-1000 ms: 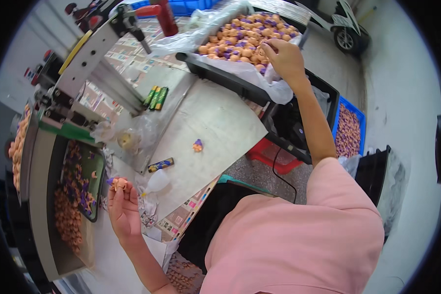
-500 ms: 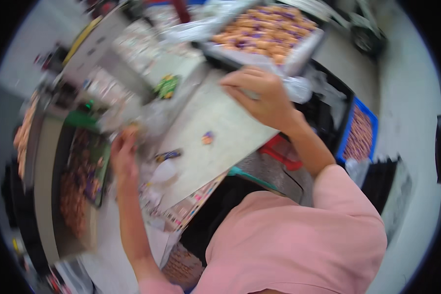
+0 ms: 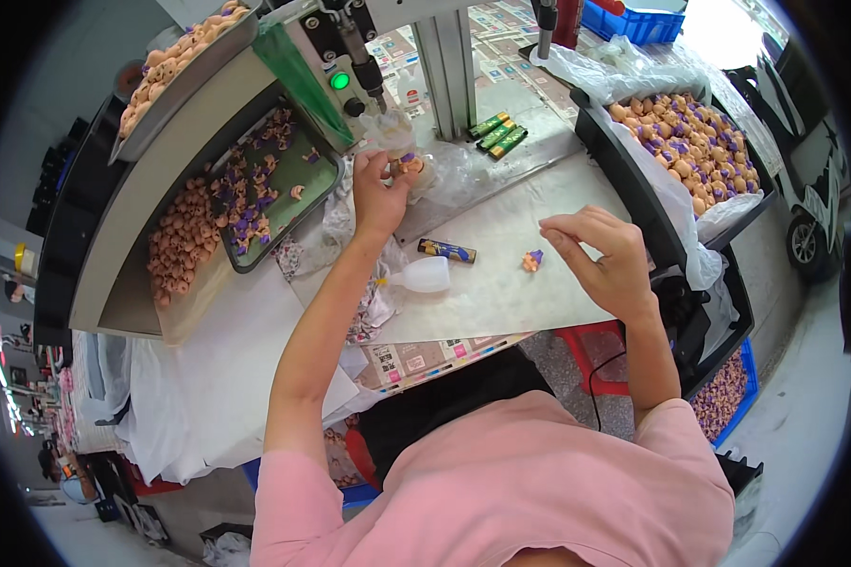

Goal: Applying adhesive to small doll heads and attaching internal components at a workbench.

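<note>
A worker's left hand (image 3: 381, 200) pinches a small peach-and-purple figurine (image 3: 408, 163) between thumb and fingers, at the foot of a bench machine (image 3: 444, 76) with a lit green button (image 3: 339, 81). The right hand (image 3: 607, 263) hangs over the tabletop (image 3: 487, 307), thumb and forefinger drawn close; whether their tips touch cannot be told.

Just beside those fingertips, on the near side, a second figurine (image 3: 532, 260) in the same colors lies by itself on the pale surface. Between the two arms rest a dark blue-and-gold cylinder (image 3: 447, 250) and, nearer the worker, a translucent white bulb (image 3: 423, 275). Crumpled clear plastic (image 3: 456, 175) sits just right of the left hand, and three green cylinders (image 3: 498, 134) lie side by side farther off.

To the left, a green tray (image 3: 317, 189) holds scattered purple and peach pieces, next to a heap of peach-colored parts (image 3: 180, 236). A metal tray (image 3: 182, 99) at far left carries more rounded peach pieces. On the right, a black crate (image 3: 624, 175) lined with plastic is piled with peach-and-purple figurines (image 3: 690, 142). Below the tabletop's near edge stands a red stool (image 3: 584, 354), left of a blue bin (image 3: 751, 386) of small pieces.
</note>
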Action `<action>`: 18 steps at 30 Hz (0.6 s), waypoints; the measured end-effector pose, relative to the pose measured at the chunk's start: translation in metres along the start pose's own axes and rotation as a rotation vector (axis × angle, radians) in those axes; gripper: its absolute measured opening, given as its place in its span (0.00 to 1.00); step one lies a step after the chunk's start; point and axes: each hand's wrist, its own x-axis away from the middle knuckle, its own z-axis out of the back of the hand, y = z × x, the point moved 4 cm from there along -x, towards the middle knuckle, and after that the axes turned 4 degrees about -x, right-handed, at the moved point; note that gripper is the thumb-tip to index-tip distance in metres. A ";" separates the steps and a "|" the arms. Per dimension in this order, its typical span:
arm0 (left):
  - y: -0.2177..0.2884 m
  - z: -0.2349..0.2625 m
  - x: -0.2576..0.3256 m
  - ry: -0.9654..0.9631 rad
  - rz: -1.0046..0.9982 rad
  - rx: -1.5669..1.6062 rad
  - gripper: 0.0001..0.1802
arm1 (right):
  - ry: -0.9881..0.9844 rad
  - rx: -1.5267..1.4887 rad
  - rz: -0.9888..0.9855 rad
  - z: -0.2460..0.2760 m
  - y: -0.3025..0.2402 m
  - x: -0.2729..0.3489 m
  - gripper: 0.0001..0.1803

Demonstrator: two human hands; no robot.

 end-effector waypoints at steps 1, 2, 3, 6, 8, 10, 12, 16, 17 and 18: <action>0.000 0.000 -0.001 0.003 0.001 -0.001 0.16 | -0.020 -0.022 0.015 -0.005 -0.003 -0.006 0.06; 0.000 -0.001 -0.001 -0.007 0.004 -0.007 0.16 | -0.022 -0.024 0.018 -0.009 -0.007 -0.014 0.06; -0.004 0.002 -0.002 -0.021 0.005 -0.016 0.16 | 0.008 -0.025 0.107 -0.017 -0.015 -0.025 0.07; -0.002 0.005 -0.003 -0.033 -0.050 -0.083 0.16 | 0.163 -0.019 0.354 -0.025 -0.039 -0.068 0.08; -0.005 0.009 -0.002 -0.023 -0.039 -0.086 0.16 | 0.302 0.008 0.484 -0.032 -0.056 -0.109 0.09; 0.000 0.011 -0.004 -0.019 -0.035 -0.078 0.16 | 0.539 0.068 0.702 -0.036 -0.074 -0.156 0.08; 0.004 0.013 -0.005 -0.082 -0.037 -0.134 0.16 | 0.622 -0.039 0.664 -0.039 -0.092 -0.209 0.23; 0.009 0.013 -0.002 -0.074 -0.068 -0.132 0.17 | -0.070 0.073 0.039 -0.047 -0.108 -0.280 0.29; 0.009 0.013 0.001 -0.062 -0.059 -0.127 0.17 | 0.026 -0.097 0.002 -0.043 -0.111 -0.280 0.31; 0.007 0.013 0.001 -0.049 -0.051 -0.121 0.17 | 0.123 -0.265 -0.034 -0.038 -0.116 -0.279 0.34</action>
